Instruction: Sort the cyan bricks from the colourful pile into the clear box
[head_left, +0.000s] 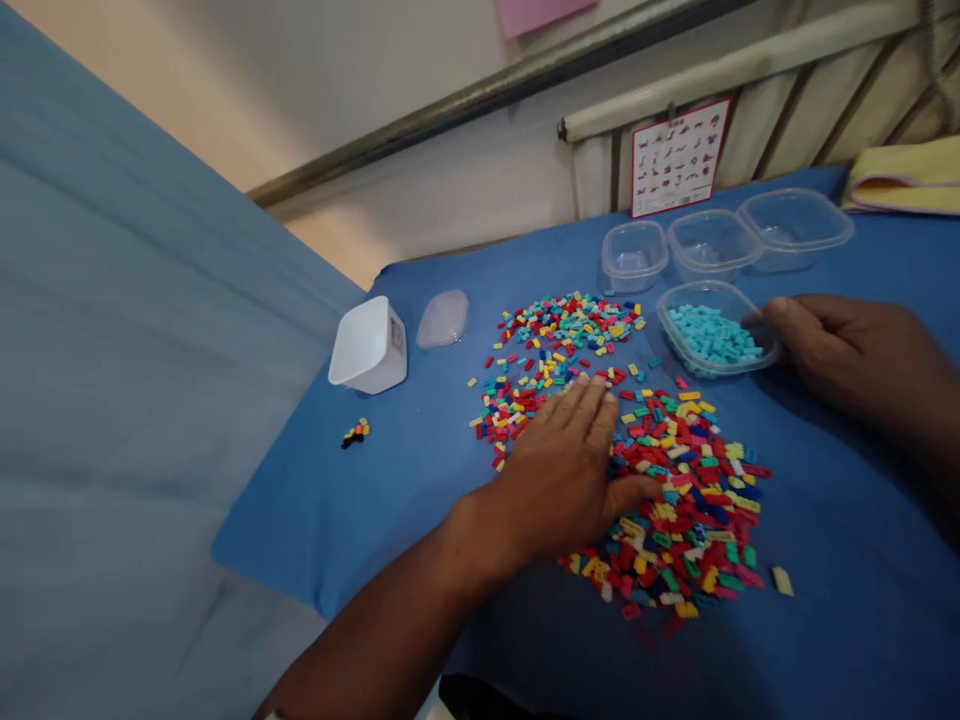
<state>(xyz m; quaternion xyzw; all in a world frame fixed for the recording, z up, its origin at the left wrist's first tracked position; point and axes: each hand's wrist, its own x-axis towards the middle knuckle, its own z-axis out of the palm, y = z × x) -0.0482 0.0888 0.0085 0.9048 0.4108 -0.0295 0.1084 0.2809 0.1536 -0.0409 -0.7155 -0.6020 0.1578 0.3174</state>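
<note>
My left hand lies flat, palm down, over the pile of small multicoloured building bricks, its thumb apart from the fingers. Whatever is under the palm is hidden. On the right, my right hand grips the near right rim of a clear plastic container, thumb on the outside. Light-blue bricks cover the bottom of that container. Beyond my left fingers a looser heap of mixed bricks spreads over the blue cloth.
Three clear containers stand in a row at the back. A white tub, a translucent lid and a few black, yellow and orange bricks are on the left. A picture card hangs behind; a folded yellow cloth lies far right.
</note>
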